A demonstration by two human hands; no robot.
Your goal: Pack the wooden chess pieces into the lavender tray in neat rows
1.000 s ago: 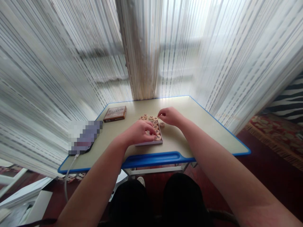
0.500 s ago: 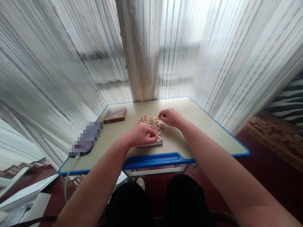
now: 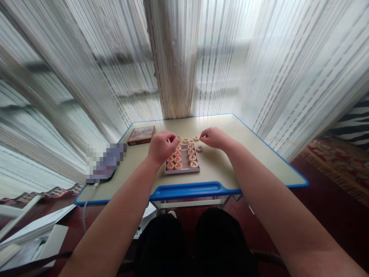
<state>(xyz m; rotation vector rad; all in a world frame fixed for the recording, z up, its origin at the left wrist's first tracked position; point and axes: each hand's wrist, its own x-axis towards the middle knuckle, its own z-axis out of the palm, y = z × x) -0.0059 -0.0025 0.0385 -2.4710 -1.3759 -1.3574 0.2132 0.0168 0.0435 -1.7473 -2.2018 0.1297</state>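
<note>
On the table lies a shallow tray (image 3: pixel 187 170) of round wooden Chinese chess pieces. Red-marked pieces (image 3: pixel 178 166) fill its left side, and a column of dark-marked pieces (image 3: pixel 192 158) runs along the right; bare bottom shows between. My left hand (image 3: pixel 163 147) is over the tray's far left corner, fingers curled together against a chess piece (image 3: pixel 179 138); its grip is partly hidden. My right hand (image 3: pixel 215 137) is beyond the far right corner, fingers pinched beside another piece (image 3: pixel 196 138). Whether it holds anything is hidden. One loose piece (image 3: pixel 199 149) lies right of the tray.
A flat brown box (image 3: pixel 141 134) sits at the table's back left. Nearer, a pixelated phone-like device (image 3: pixel 108 163) with a white cable (image 3: pixel 85 209) lies at the left edge. The table (image 3: pixel 253 165) has a blue rim, with curtains (image 3: pixel 175 57) behind it.
My left hand has lifted from the tray's near part and moved up and left, uncovering the red pieces. My right hand has shifted slightly right and away from me.
</note>
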